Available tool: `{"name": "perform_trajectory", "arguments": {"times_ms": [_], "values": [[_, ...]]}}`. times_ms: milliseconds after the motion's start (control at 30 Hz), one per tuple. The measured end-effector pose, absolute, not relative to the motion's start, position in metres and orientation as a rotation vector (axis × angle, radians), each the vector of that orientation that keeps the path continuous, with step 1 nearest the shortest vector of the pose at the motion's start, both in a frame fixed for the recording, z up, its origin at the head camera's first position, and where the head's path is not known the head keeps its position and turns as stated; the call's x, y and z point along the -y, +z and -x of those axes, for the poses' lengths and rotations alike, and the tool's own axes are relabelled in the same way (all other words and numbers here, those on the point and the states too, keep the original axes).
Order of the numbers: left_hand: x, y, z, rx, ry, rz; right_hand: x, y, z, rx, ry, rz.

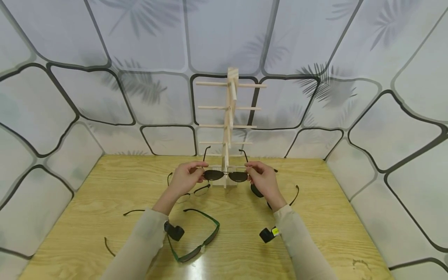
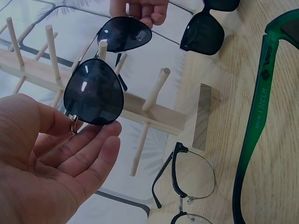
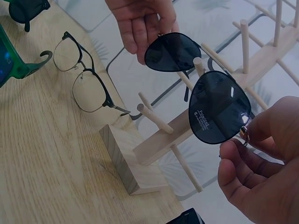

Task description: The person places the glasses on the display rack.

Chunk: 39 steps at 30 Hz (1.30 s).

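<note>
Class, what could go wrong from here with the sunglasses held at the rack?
The dark sunglasses might slip, as the left hand and right hand hold them only by their outer ends. A wooden peg close to the lenses could scratch them. The left sleeve might knock the green-framed glasses nearby.

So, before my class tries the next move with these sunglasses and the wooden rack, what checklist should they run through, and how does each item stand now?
1. Left hand pinches one side of the sunglasses: ok.
2. Right hand pinches the other side: ok.
3. Side arms unfolded and pointing towards the rack: ok.
4. Rack standing upright: ok.
5. Sunglasses resting on a peg: cannot tell; a peg end shows between the lenses, but contact is unclear.
6. Green glasses on the table, apart from the rack: ok.
</note>
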State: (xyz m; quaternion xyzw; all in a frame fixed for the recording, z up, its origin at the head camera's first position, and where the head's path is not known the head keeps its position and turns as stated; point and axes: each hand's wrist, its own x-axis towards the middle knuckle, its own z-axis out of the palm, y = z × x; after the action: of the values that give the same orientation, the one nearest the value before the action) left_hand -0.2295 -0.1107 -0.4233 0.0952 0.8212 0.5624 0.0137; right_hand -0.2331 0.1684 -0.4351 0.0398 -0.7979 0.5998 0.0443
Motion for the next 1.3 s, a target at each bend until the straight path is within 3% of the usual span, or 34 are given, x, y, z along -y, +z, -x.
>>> {"name": "perform_trajectory", "arguments": {"times_ms": [733, 1300], "values": [[0.121, -0.419, 0.217, -2.693, 1.642, -0.327, -0.175, -0.428, 0.225, 2.532, 1.656, -0.174], [0.136, -0.422, 0.148, -2.723, 1.648, -0.222, -0.190, -0.427, 0.187, 2.540, 1.662, -0.165]]}}
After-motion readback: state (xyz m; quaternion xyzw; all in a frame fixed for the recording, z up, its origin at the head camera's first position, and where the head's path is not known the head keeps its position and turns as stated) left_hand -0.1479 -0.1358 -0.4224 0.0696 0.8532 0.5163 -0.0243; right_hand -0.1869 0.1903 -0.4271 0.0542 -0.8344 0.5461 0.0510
